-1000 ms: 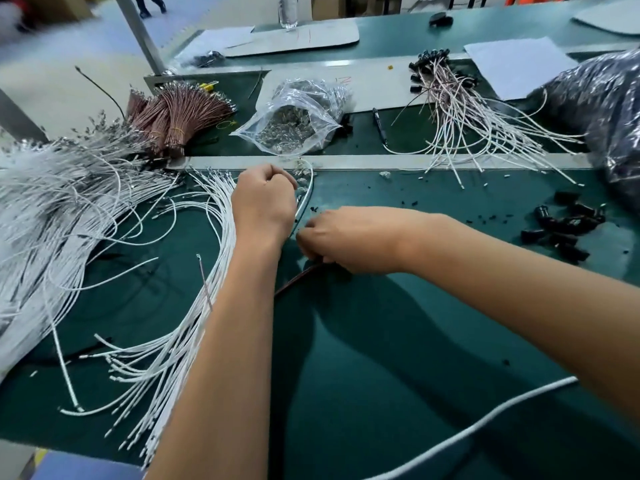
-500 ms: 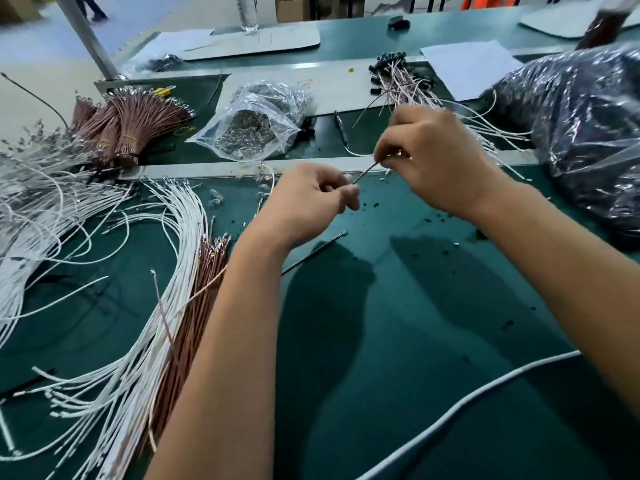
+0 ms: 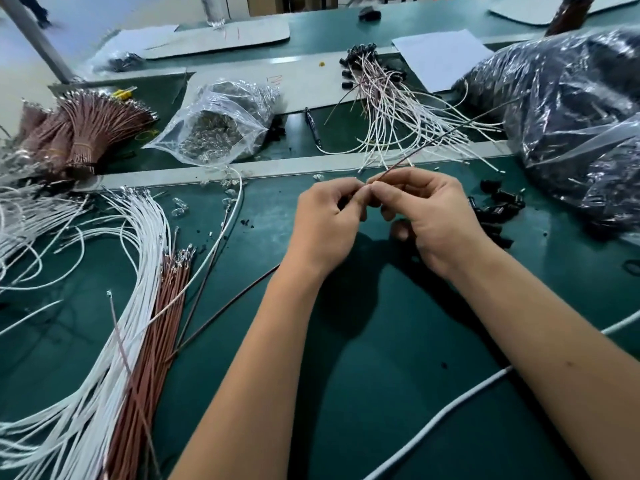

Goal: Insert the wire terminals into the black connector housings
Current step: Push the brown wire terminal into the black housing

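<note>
My left hand (image 3: 329,220) and my right hand (image 3: 429,216) meet fingertip to fingertip above the green mat (image 3: 363,341). My right hand pinches the near end of a thin brown wire (image 3: 433,142), which runs up and to the right from the fingers. My left hand pinches a small dark piece that looks like a black connector housing (image 3: 341,202), mostly hidden by the fingers. The wire's terminal is hidden between the fingertips. Loose black housings (image 3: 495,206) lie just right of my right hand.
White wires (image 3: 138,271) and brown wires (image 3: 166,306) fan across the left of the mat. Behind the rail lie finished wires with black housings (image 3: 381,98), a clear bag of terminals (image 3: 214,126), a tied brown bundle (image 3: 86,129) and a large plastic bag (image 3: 571,116). A white cable (image 3: 450,410) crosses near right.
My right hand, raised and apart from the left half a second ago, has come down to meet it. The brown wire now trails up and to the right.
</note>
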